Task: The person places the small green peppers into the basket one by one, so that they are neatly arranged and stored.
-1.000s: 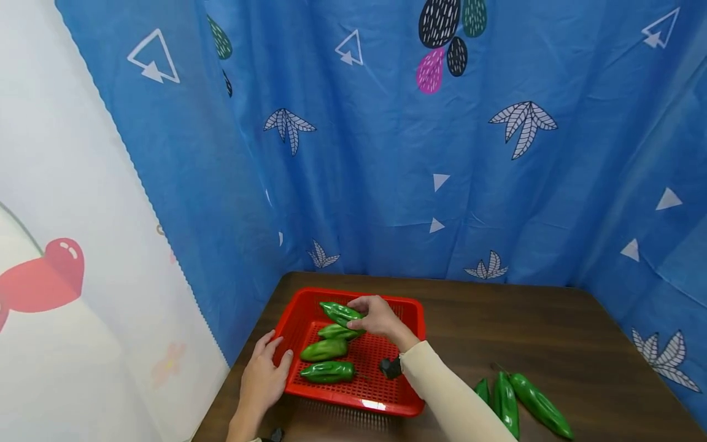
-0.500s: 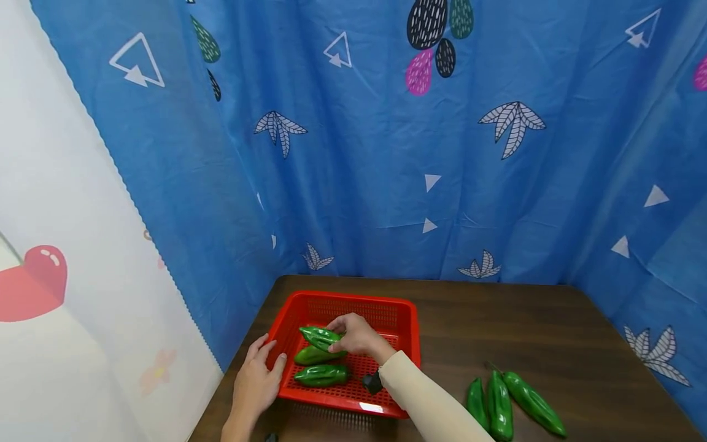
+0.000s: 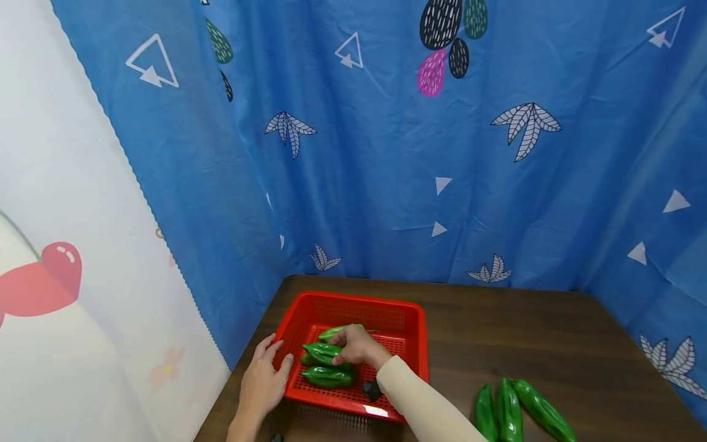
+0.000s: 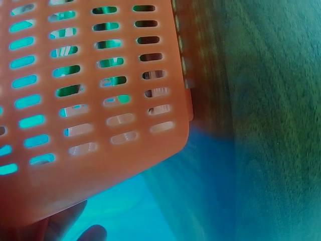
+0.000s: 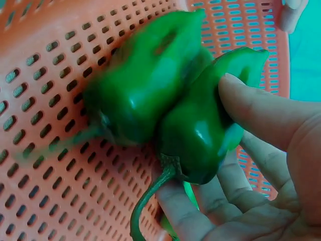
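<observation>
My right hand (image 3: 356,345) pinches a glossy green pepper (image 3: 322,352) above the basket floor. In the right wrist view, my thumb lies on its upper side and my fingers spread beneath. Part of another pepper (image 3: 306,360) shows under it. A blurred pepper (image 5: 130,90), its stem trailing left, lies right beside the held one. A lighter pepper (image 3: 336,333) is partly hidden behind the hand. My left hand (image 3: 264,383) rests at the left rim of the red slotted basket (image 3: 359,297), fingers relaxed and fingertips touching the edge.
Several more green things aside, three long peppers (image 3: 509,410) lie on the dark wooden table (image 3: 486,325) right of the basket. A blue patterned curtain (image 3: 375,153) hangs along the back, and a white cloth (image 3: 110,245) covers the left side.
My right hand has carried the held pepper from the back of the basket toward the front, over another pepper. The left hand stays at the rim. The view has shifted slightly.
</observation>
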`<state>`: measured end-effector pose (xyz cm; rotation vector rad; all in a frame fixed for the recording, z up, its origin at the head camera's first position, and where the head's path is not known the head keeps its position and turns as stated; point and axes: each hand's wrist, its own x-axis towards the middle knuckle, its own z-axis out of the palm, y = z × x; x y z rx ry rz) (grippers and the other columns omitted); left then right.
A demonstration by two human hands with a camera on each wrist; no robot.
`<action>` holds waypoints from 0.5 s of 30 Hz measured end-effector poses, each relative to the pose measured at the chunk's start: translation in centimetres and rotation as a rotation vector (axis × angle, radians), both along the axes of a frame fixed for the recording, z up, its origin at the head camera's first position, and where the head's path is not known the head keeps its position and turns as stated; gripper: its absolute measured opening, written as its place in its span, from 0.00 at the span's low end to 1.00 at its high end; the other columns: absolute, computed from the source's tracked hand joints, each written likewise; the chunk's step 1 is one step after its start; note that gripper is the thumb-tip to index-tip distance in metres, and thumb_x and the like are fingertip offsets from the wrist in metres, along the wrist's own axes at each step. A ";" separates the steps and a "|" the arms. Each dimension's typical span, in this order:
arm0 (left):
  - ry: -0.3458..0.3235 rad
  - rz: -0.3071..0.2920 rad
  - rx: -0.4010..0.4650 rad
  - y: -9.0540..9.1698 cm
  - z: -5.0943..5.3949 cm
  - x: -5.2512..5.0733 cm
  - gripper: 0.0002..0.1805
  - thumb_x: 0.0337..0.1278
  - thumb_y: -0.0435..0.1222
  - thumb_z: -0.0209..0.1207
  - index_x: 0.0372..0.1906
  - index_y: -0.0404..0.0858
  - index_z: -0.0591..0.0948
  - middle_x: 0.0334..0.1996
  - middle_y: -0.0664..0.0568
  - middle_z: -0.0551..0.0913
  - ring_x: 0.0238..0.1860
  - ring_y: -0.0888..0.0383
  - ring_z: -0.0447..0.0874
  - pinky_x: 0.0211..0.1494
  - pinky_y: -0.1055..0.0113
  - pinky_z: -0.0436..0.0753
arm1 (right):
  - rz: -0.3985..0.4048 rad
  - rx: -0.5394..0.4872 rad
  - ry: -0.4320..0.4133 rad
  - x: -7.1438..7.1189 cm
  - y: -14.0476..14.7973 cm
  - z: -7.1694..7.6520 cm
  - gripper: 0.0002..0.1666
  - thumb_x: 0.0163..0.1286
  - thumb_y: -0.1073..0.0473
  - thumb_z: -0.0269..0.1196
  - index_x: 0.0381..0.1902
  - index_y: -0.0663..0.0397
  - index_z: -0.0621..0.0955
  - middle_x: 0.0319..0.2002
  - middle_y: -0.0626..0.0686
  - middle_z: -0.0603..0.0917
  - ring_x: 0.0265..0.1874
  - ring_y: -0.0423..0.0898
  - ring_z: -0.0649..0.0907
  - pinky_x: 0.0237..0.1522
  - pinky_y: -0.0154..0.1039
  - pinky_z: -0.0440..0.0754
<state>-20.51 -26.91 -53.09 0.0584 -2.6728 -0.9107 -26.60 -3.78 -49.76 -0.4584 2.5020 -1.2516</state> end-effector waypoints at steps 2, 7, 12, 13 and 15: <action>-0.004 -0.001 0.001 0.1 0.0 0.0 0.26 0.65 0.45 0.61 0.63 0.35 0.79 0.71 0.46 0.70 0.67 0.39 0.74 0.62 0.40 0.77 | -0.001 0.005 0.006 0.0 0.0 -0.2 0.21 0.54 0.70 0.75 0.48 0.58 0.87 0.47 0.58 0.87 0.48 0.54 0.85 0.51 0.50 0.85; 0.007 -0.001 0.005 0.3 0.1 0.1 0.26 0.64 0.44 0.62 0.62 0.35 0.80 0.70 0.46 0.71 0.68 0.40 0.74 0.63 0.40 0.77 | -0.003 0.039 0.054 -0.1 -0.2 -0.6 0.22 0.54 0.69 0.76 0.48 0.60 0.87 0.47 0.60 0.89 0.50 0.56 0.86 0.51 0.50 0.85; 0.009 0.001 0.011 0.2 0.1 0.1 0.25 0.64 0.44 0.62 0.62 0.35 0.80 0.70 0.46 0.71 0.68 0.40 0.74 0.63 0.40 0.76 | 0.016 0.076 0.109 0.0 -0.5 -0.7 0.21 0.52 0.68 0.77 0.47 0.59 0.88 0.46 0.59 0.89 0.48 0.55 0.87 0.49 0.47 0.86; 0.007 0.002 0.010 0.2 0.1 0.1 0.25 0.64 0.44 0.62 0.62 0.35 0.80 0.70 0.46 0.71 0.68 0.41 0.74 0.63 0.40 0.76 | 0.028 0.091 0.129 0.0 -0.5 -0.8 0.21 0.52 0.68 0.77 0.46 0.59 0.88 0.45 0.58 0.90 0.47 0.54 0.87 0.47 0.45 0.86; 0.003 0.004 0.009 0.2 0.0 0.2 0.25 0.64 0.44 0.62 0.62 0.35 0.80 0.70 0.46 0.71 0.68 0.40 0.74 0.63 0.40 0.76 | 0.053 0.115 0.166 0.2 -0.5 -0.9 0.20 0.50 0.68 0.78 0.44 0.58 0.89 0.42 0.57 0.90 0.43 0.51 0.87 0.44 0.42 0.86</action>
